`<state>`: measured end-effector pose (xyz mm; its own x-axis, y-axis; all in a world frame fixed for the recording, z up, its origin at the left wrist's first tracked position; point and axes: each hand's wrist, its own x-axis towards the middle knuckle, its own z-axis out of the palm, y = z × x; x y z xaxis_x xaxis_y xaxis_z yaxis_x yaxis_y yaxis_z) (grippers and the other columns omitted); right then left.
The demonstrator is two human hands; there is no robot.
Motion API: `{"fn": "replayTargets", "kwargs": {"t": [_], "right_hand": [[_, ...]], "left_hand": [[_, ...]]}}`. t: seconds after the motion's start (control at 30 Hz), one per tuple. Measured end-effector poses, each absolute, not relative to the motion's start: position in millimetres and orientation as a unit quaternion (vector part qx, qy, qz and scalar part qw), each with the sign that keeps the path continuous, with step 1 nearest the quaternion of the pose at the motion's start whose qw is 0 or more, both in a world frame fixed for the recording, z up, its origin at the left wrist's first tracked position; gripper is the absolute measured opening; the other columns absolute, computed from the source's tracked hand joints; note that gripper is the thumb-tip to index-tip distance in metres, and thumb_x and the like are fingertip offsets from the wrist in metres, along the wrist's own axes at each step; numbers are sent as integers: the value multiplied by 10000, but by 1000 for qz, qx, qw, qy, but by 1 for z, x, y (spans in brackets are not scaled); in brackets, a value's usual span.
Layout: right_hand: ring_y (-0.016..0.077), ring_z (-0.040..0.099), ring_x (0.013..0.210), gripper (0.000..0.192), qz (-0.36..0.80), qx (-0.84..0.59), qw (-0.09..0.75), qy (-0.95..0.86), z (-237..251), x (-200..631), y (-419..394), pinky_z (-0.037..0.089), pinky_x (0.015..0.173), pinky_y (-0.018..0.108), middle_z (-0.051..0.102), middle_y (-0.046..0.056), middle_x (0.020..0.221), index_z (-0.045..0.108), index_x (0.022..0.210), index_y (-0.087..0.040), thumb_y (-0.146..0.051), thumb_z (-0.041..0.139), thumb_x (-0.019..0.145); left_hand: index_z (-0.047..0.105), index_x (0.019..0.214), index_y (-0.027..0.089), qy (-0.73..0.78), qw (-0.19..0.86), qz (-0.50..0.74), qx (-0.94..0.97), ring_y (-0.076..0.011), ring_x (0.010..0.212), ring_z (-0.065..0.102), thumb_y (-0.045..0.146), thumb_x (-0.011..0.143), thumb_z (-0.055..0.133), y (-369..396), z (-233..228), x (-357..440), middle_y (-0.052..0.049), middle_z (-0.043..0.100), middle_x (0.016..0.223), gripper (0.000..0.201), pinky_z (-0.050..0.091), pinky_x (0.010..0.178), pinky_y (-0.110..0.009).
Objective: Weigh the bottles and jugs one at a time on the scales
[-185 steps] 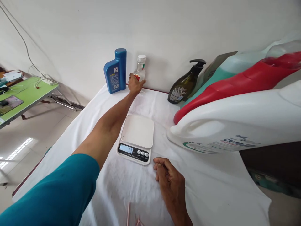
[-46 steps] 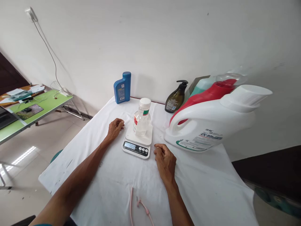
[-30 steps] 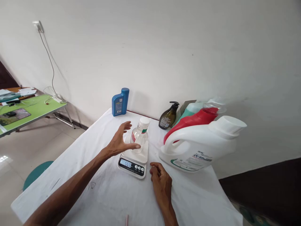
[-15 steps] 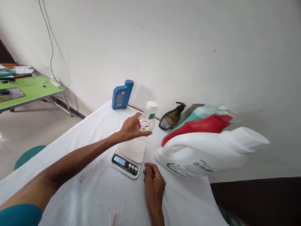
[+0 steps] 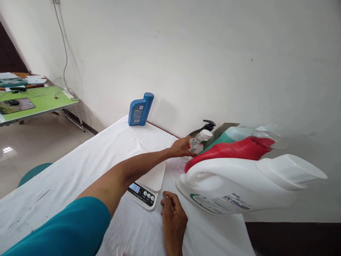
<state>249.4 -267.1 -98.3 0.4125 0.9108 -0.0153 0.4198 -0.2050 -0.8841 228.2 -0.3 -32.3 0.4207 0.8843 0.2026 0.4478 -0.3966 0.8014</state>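
Observation:
My left hand [image 5: 181, 146] is wrapped round a clear plastic bottle [image 5: 197, 143] with a white cap, in front of the dark pump bottle [image 5: 200, 130] and beside the red bottle [image 5: 231, 151]. I cannot tell whether the clear bottle's base touches the cloth. My left forearm partly covers the white digital kitchen scale [image 5: 153, 177], whose lit display reads about 383. My right hand [image 5: 173, 217] rests on the cloth just right of the scale, fingers curled in; anything inside them is hidden.
On the white cloth-covered table [image 5: 138, 231], a large white detergent jug [image 5: 226, 185] lies nearest on the right, with a green bottle [image 5: 221, 140] behind the red one. A blue bottle [image 5: 140, 110] stands at the back. Further left are a green table [image 5: 50, 97] and a teal stool [image 5: 33, 173].
My left hand has carried the clear bottle from above the scale rightward to the row of bottles. The display changed from about 557 to 383. My right hand stays by the scale.

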Motion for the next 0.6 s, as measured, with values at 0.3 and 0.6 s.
{"fn": "replayTargets", "kwargs": {"t": [0.3,0.6], "right_hand": [[235,669,621,399,284,-727,419,-465,-95,251,-267,512,603,320,751,48,773,735,925,-238,-554,498,863],[253,661,624,412,261,-738,403,-474,-94,249,-261,499,648,353,761,50,766,738,900,-255,-554,462,841]], "left_hand": [[486,1418,133,391,348,303,796,-364,1302,631,395,643,968,2,-32,206,-250,576,1464,948,543,1087,-475],[453,1458,180,576,33,627,525,-412,1545,359,311,809,866,41,19,15,-229,416,1600,781,314,1265,-569]]}}
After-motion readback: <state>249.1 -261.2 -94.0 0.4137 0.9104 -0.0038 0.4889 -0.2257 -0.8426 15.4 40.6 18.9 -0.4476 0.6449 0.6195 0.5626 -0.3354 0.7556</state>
